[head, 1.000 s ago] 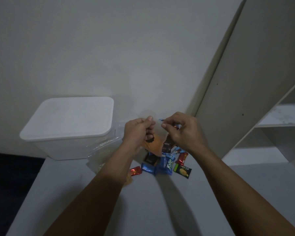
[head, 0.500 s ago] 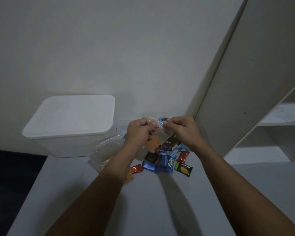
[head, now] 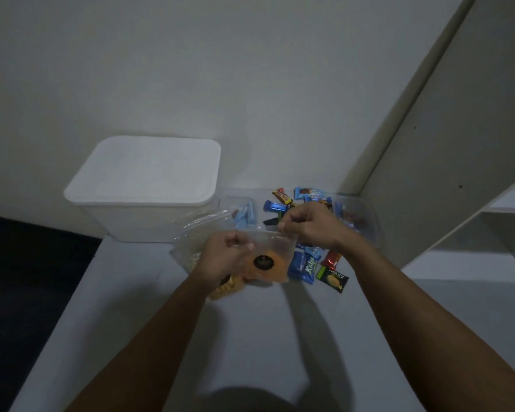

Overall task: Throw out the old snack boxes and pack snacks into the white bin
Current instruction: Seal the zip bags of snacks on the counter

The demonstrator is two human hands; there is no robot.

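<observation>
A clear zip bag (head: 275, 257) with orange snacks and a round black label hangs between my hands above the table. My left hand (head: 225, 258) pinches its top left corner and my right hand (head: 308, 226) pinches its top right edge. The white bin (head: 149, 185) stands with its lid on at the back left against the wall. Wrapped snacks (head: 305, 264) in blue, red and green lie on the table under and behind the bag. A second clear bag (head: 197, 230) with yellow snacks lies beside the bin, partly hidden by my left hand.
The white table (head: 250, 337) runs toward me, with a dark drop-off (head: 27, 278) along its left edge. A shelf unit (head: 473, 173) rises at the right. A clear plastic tray (head: 366, 221) holding several sweets sits against the wall behind my right hand.
The view tilted down and the hands now sit lower and farther apart. The bag is stretched wider between them. More sweets behind the hands have come into view.
</observation>
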